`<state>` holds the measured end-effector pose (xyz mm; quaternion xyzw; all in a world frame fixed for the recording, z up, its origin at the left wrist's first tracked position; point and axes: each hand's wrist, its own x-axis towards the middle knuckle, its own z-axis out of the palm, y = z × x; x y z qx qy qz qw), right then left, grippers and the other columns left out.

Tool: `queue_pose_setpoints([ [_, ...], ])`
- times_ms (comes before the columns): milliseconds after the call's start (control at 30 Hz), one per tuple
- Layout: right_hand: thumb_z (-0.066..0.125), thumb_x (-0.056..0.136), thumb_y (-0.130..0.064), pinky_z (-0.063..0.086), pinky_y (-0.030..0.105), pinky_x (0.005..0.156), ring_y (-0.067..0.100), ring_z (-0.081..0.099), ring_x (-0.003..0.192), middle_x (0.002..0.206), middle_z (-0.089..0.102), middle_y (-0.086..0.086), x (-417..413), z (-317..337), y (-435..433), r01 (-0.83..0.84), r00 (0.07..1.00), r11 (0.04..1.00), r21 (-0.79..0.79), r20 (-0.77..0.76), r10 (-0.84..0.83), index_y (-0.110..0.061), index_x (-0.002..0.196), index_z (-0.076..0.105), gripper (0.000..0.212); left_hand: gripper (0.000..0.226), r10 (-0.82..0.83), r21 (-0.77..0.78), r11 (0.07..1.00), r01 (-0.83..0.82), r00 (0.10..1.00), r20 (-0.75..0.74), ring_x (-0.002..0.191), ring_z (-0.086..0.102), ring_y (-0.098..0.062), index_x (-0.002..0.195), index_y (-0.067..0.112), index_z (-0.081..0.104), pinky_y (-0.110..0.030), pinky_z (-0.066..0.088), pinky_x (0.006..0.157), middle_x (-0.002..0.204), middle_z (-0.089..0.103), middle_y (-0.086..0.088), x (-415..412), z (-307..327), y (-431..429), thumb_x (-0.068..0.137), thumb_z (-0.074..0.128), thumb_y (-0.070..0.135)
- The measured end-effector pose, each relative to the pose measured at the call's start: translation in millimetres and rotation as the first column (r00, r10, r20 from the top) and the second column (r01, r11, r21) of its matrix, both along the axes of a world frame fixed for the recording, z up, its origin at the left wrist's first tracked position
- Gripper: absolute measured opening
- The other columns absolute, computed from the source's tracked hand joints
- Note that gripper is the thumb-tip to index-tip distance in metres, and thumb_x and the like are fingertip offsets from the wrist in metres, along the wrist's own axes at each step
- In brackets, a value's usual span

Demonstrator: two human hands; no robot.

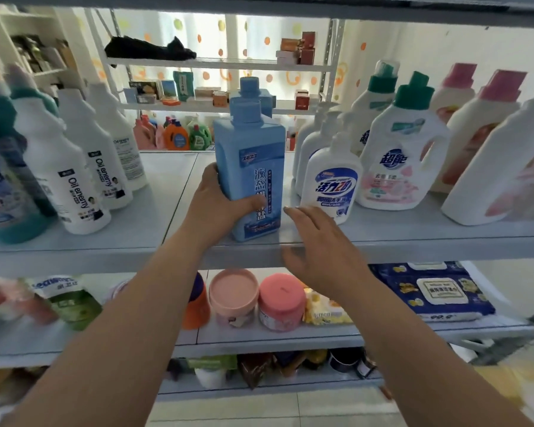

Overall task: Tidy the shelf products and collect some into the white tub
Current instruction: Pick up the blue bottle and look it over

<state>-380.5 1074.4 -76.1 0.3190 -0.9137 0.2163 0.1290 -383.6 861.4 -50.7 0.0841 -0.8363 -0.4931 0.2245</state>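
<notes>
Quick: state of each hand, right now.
Left hand: closed, gripping the blue bottle near its base.
Right hand: open, fingers spread, holding nothing.

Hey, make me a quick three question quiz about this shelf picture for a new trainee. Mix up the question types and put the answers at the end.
1. True or false: the left hand grips the blue bottle near the front edge of the shelf.
2. The right hand is: A) gripping a pink jar; B) open, holding nothing; C) pinching a cap.
3. Fill in: the white jug just right of the pump bottle has a ___ cap.
Key: 1 true; 2 B; 3 green.
</notes>
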Motion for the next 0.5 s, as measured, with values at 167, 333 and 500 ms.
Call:
queue_pose_setpoints([
  [167, 0.059, 0.098, -0.044, 0.024, 0.032, 0.120, 0.011, 0.019, 0.151, 0.163, 0.028, -0.006, 9, 0, 8, -0.072, 0.977, 0.986, -0.152, 0.190, 0.101, -0.030, 0.160, 0.020, 0.076, 0.073, 0.017, 0.106, 0.994, -0.014, 1.000, -0.023, 0.096, 0.060, 0.006, 0.130, 0.029, 0.044, -0.013, 0.051, 0.069, 0.115, 0.061, 0.016, 46, 1, 22, 0.074, 0.088, 0.038],
  [333, 0.064, 0.085, -0.064, 0.042, 0.046, 0.115, 0.007, 0.040, 0.142, 0.157, 0.040, -0.013, 21, -12, 8, -0.134, 0.858, 0.878, -0.459, 0.389, 0.335, -0.038, 0.158, 0.025, 0.086, 0.081, 0.040, 0.257, 0.966, -0.023, 0.997, -0.060, 0.106, 0.070, -0.016, 0.129, 0.028, 0.051, -0.042, 0.062, 0.086, 0.119, 0.069, 0.003, 96, 5, 52, 0.060, 0.082, 0.057],
  [500, 0.074, 0.071, -0.059, 0.060, 0.031, 0.089, 0.009, 0.065, 0.119, 0.138, 0.061, -0.009, 47, -17, 19, -0.111, 0.584, 0.666, -0.738, 0.494, 0.645, -0.041, 0.151, 0.036, 0.090, 0.052, 0.003, 0.564, 0.825, 0.030, 0.998, -0.058, 0.098, 0.075, -0.033, 0.118, 0.023, 0.058, -0.055, 0.061, 0.081, 0.112, 0.075, -0.008, 140, -4, 85, 0.073, 0.081, 0.035],
])
